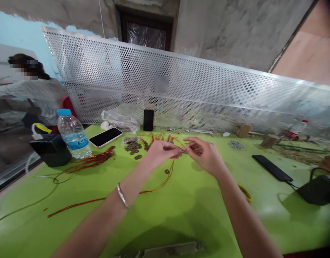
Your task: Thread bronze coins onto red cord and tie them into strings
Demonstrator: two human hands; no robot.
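My left hand (161,152) and my right hand (204,154) meet near the middle of the green table (181,208). Both are closed in a pinch on a red cord (183,149), fingertips nearly touching. From there the cord (158,187) hangs down and trails left across the table, passing under my left forearm. One round coin (167,171) lies beside it below my hands. A pile of dark coins (132,146) is left of my left hand, and red cords (159,137) lie just behind both hands.
At left are a water bottle (76,138), black box (51,149), white-edged phone (106,137) and red cord bundle (96,158). A dark phone (148,120) leans on the perforated panel (197,93). Right: black phone (271,167), another black box (319,189), wood blocks (269,141). A person (33,86) sits far left.
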